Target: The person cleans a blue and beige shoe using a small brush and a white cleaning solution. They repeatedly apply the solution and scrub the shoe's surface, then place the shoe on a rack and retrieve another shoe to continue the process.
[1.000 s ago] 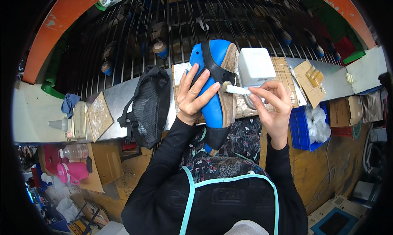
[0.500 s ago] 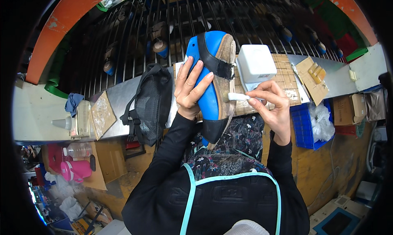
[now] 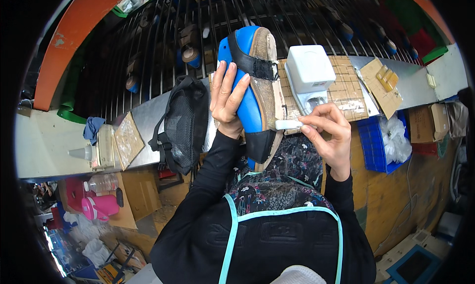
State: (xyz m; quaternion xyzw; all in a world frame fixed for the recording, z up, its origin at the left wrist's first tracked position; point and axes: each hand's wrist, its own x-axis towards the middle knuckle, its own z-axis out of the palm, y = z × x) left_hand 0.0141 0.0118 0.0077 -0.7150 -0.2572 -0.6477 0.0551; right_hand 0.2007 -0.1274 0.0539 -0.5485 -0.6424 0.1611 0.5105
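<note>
Shoe (image 3: 250, 111): 1, blue, held up at the bench (image 3: 148, 119) edge, between your hands.
Left hand (image 3: 227, 98): 1, fingers spread, your grip on the shoe's blue side.
Right hand (image 3: 330, 135): 1, thumb and fingers pinched on 1 white brush (image 3: 288, 124), tip at the shoe.
On bench: 1 white box (image 3: 311, 69), 1 black bag (image 3: 185, 120).
Crate (image 3: 372, 144): 1, blue, to your right.

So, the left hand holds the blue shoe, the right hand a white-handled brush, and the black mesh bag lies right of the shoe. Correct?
Not quite: the head view shows the black mesh bag left of the blue shoe. The left hand holds it, the right hand the white-handled brush.
</note>
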